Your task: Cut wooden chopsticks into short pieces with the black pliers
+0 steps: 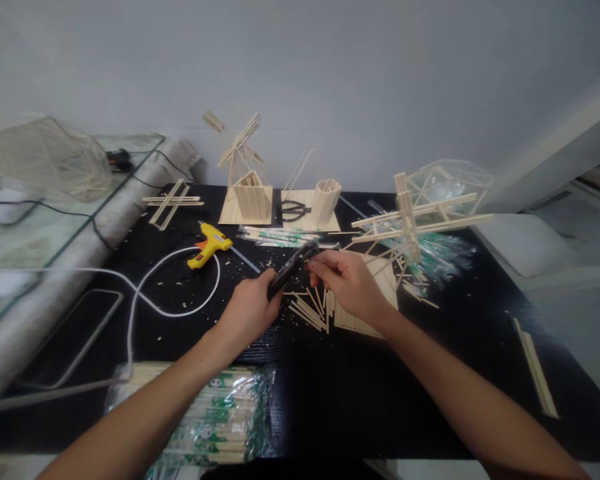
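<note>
My left hand (253,303) is closed around the handle of a long black hand tool (293,265), which slants up to the right; its exact kind is too blurred to tell. Close to the tool's far end, the fingers of my right hand (347,277) are pinched together. What they hold, if anything, is too small to make out. Below the hands lie several short cut wooden sticks (307,313). Partly behind my right hand is a flat wooden base (357,323), with a windmill-like stick frame (410,220) rising beyond it.
A yellow glue gun (209,245) with a white cord (167,313) lies left. Farther back stand a stick model with blades (253,200), a round stick tower (326,202) and black scissors (294,211). Bagged chopsticks (220,417) lie in front; loose sticks (535,367) are at right.
</note>
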### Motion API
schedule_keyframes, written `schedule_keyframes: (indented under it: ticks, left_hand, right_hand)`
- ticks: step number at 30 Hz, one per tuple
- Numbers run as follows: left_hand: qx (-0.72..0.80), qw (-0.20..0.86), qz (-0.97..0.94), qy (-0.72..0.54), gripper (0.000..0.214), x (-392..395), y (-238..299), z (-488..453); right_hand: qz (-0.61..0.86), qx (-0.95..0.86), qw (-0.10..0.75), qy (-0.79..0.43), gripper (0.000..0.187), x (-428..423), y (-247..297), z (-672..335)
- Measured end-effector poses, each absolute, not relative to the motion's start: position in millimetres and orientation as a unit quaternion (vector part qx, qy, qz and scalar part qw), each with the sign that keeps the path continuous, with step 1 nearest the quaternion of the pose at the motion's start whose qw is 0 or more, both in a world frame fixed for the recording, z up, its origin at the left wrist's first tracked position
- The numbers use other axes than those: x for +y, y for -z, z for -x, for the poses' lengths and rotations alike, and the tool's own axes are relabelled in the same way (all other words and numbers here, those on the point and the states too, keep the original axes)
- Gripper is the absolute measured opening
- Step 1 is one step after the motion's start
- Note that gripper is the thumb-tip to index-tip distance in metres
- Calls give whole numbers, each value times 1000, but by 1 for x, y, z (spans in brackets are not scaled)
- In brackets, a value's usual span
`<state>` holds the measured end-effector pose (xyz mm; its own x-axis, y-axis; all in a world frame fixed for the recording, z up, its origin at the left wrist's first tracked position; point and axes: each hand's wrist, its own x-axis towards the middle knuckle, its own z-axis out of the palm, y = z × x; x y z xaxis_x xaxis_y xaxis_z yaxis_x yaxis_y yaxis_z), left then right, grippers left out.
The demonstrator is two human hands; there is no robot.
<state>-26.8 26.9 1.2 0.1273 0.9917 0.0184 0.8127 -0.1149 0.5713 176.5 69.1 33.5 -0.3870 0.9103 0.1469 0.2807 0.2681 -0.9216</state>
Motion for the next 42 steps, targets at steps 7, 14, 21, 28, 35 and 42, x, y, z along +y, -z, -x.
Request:
schedule_keyframes:
  ticks: [7,14,21,28,35,42]
  left_hand:
    - [640,215,-710,-198,15,27,-1,26]
    - [627,275,-679,-263,17,30,4,27]
    - [502,681,-399,-354,28,34,-10,27]
    - [509,587,-499,-384,27,32,-8,26]
    - [614,255,-693,-279,17,28,-3,30]
    - [613,219,-716,-254,11,27,-4,28]
  right_hand:
    - [419,-711,360,-436,31,70,-32,-176]
    - [417,-695,340,-477,25,73,-32,-178]
    - [403,-654,337,-544,25,74,-29,-179]
    - [400,-636,329,-572,26,72,-31,-177]
    - [388,-630,344,-578,20,70,-32,-178]
    - [387,-655,332,-558,20,70,-35,-180]
